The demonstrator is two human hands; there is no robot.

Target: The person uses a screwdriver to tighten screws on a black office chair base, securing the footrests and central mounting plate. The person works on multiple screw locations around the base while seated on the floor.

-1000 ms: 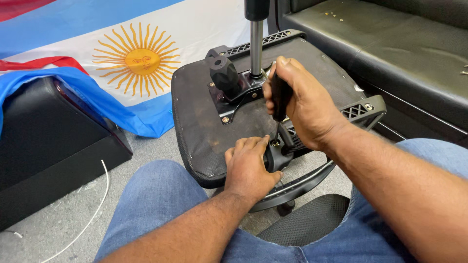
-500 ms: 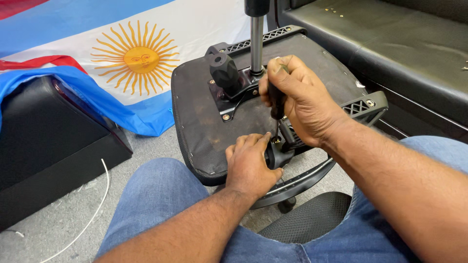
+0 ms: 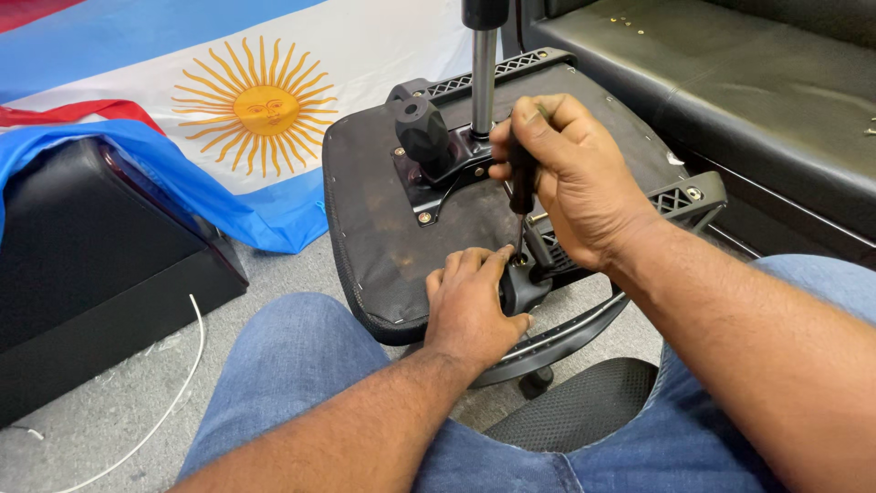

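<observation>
Over the last second little has shifted: the right hand (image 3: pixel 570 178) keeps its grip closed around the black screwdriver (image 3: pixel 522 183), tip still down at a fastener on the upturned chair seat (image 3: pixel 392 237). At its seven o'clock, the left hand (image 3: pixel 470 306) stays curled, steadying the bracket (image 3: pixel 525 288) beneath. The driving looks ongoing.

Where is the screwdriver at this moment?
In the head view the screwdriver stands nearly upright in the right hand, right of the chrome post; its tip is beside the left hand's fingers.
</observation>
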